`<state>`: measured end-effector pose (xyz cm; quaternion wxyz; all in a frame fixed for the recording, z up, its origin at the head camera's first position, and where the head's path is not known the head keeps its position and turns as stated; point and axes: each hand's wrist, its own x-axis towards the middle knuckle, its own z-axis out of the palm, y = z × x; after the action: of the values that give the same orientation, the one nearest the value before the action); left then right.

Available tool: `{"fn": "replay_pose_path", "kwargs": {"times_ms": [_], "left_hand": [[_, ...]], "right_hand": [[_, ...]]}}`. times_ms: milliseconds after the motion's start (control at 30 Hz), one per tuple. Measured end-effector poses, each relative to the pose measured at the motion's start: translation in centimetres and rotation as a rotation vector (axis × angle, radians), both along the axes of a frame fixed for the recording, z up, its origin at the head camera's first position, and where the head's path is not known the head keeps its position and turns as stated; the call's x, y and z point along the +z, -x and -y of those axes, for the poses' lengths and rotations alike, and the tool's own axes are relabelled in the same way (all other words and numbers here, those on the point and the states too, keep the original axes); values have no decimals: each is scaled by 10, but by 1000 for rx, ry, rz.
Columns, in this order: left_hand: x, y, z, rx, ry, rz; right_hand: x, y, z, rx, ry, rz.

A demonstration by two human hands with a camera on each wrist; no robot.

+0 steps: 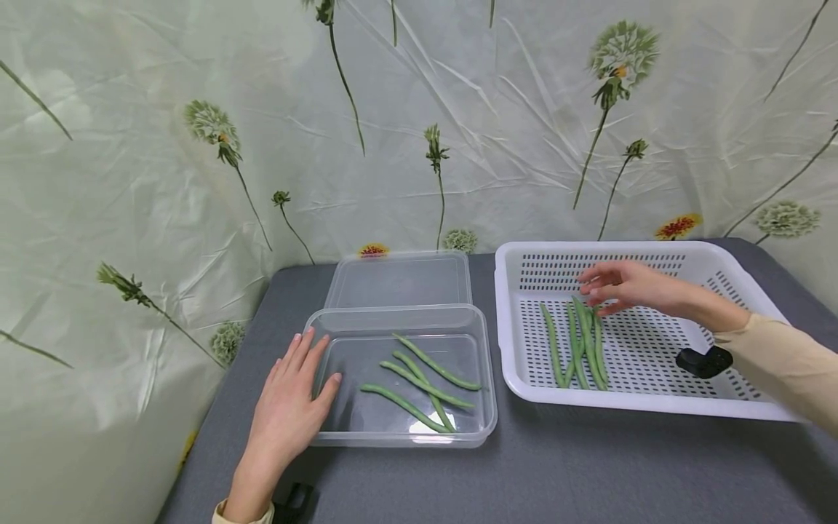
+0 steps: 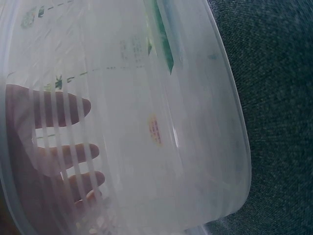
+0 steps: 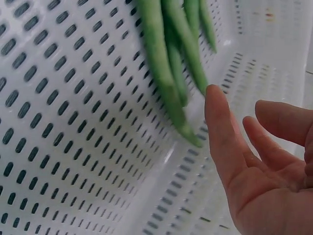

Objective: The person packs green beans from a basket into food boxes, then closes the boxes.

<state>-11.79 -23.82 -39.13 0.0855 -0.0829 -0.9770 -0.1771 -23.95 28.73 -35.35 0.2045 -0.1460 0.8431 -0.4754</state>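
My left hand (image 1: pixel 291 397) rests at the left rim of a clear plastic container (image 1: pixel 406 439), fingers fairly straight and thumb spread over the inside. In the left wrist view its fingers (image 2: pixel 63 107) show through the container's wall. Several green beans (image 1: pixel 437 365) lie on the container floor, towards its right side. Above the white perforated basket (image 1: pixel 661 356) is my right hand (image 1: pixel 625 285), its fingers loosely bent and nothing between them. Just by its fingertips lie the upper ends of several green beans (image 1: pixel 553 346) in the basket; the right wrist view shows the thumb apart from the fingers.
A flat clear lid (image 1: pixel 399 280) lies behind the container. Container and basket stand side by side on a dark grey cloth (image 1: pixel 524 466), a narrow gap between them. Behind the table hangs a pale sheet (image 1: pixel 366 182) printed with dandelions.
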Motion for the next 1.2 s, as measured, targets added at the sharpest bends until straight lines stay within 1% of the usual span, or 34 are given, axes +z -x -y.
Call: {"fn": "replay_pose_path", "kwargs": {"times_ms": [233,467,600,767,1100,1200], "left_hand": [[1,-1,-1,4,2,1],[2,-1,-4,11,4,13],[3,-1,-5,13,4,16],[3,-1,-6,14,-1,17],[4,0,-7,23,9,9],[4,1,-8,26,10,12]], "right_hand": [[-12,12,-1,18,-29,75],[-22,21,-3,-10,8,173],[-22,22,-5,5,19,196],[-18,21,-7,37,35,198],[-20,23,-9,110,95,293],[-21,22,-7,110,114,314]]}}
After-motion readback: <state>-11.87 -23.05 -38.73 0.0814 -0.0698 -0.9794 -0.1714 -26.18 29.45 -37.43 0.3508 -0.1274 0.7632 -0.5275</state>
